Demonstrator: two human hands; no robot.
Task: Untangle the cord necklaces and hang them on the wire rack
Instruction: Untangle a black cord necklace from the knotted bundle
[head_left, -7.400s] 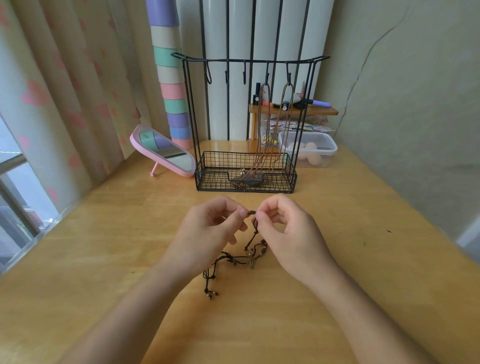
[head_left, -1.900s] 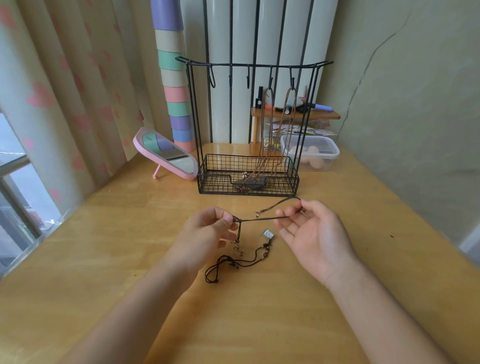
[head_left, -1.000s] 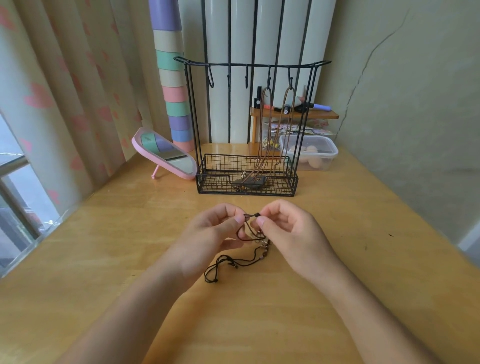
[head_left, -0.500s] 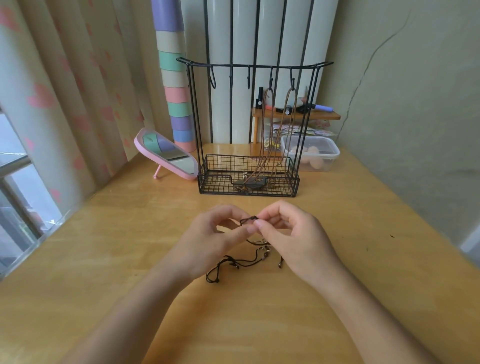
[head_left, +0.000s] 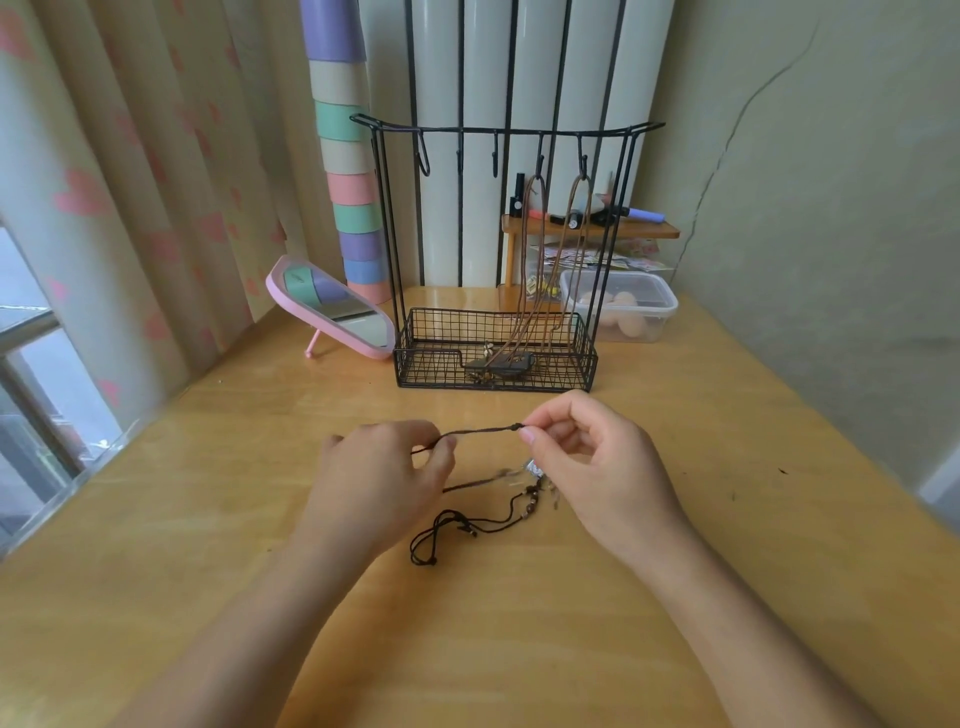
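Note:
A dark brown cord necklace (head_left: 483, 430) is stretched taut between my two hands above the wooden table (head_left: 208, 519). My left hand (head_left: 384, 478) pinches its left end and my right hand (head_left: 597, 467) pinches a knot at its right end. Below them a tangle of black cord with beads and a small silver pendant (head_left: 483, 514) lies on the table. The black wire rack (head_left: 498, 260) stands behind, with two brown cord necklaces (head_left: 545, 270) hanging from its right hooks into the basket. Three hooks on the left are bare.
A pink tilted mirror (head_left: 332, 309) stands left of the rack. A clear lidded box (head_left: 623, 306) and a small wooden shelf with cosmetics (head_left: 592, 228) sit behind on the right. Curtains and a window edge the left side; a wall closes the right.
My hands have moved apart, pulling a length of brown cord straight between them. Half a second ago they were pinched close together over the tangle.

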